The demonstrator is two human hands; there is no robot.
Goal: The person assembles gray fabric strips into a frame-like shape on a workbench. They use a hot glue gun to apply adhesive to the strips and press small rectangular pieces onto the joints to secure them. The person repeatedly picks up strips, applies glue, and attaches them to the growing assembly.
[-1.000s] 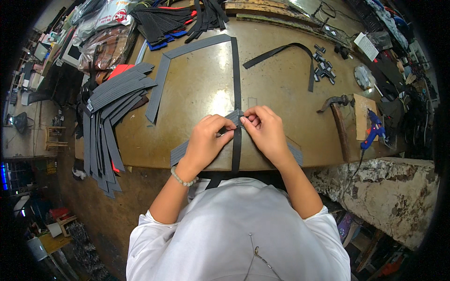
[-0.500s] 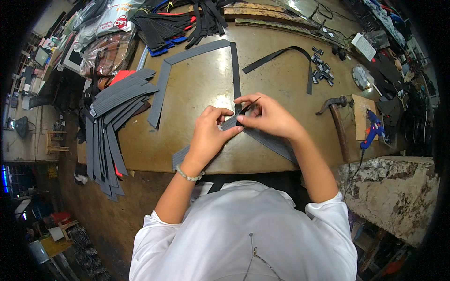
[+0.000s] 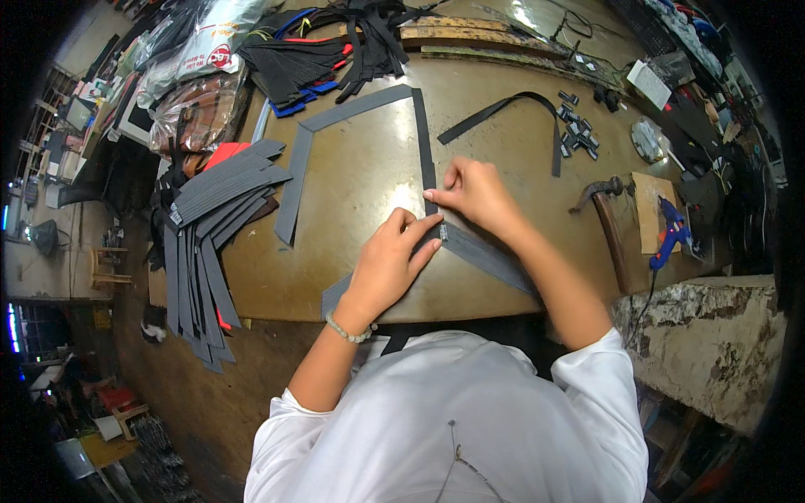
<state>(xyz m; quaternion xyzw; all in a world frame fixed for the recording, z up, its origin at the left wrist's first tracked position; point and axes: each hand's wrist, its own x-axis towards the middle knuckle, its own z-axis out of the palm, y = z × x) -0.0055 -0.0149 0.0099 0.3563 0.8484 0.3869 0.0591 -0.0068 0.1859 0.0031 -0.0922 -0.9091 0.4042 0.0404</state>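
Note:
My left hand, with a beaded bracelet at the wrist, lies low with thumb and index finger apart. Its index fingertip presses where a dark strap meets a grey webbing strap. A small label shows on the grey strap by that fingertip. Just above, my right hand rests its outstretched thumb on the dark strap, its other fingers curled and apart from the thumb. The dark strap runs away to join an angled outline of grey webbing. A grey strap end shows left of my left wrist.
Fanned grey strips overhang the table at left. A loose black strap and small dark buckles lie far right. Nearer are a hammer and a blue glue gun with a cord. Black straps pile at the back.
The dark strap end pinched up between my hands now lies down on the grey strap. My right hand has shifted up and right; my left fingertip presses on the join.

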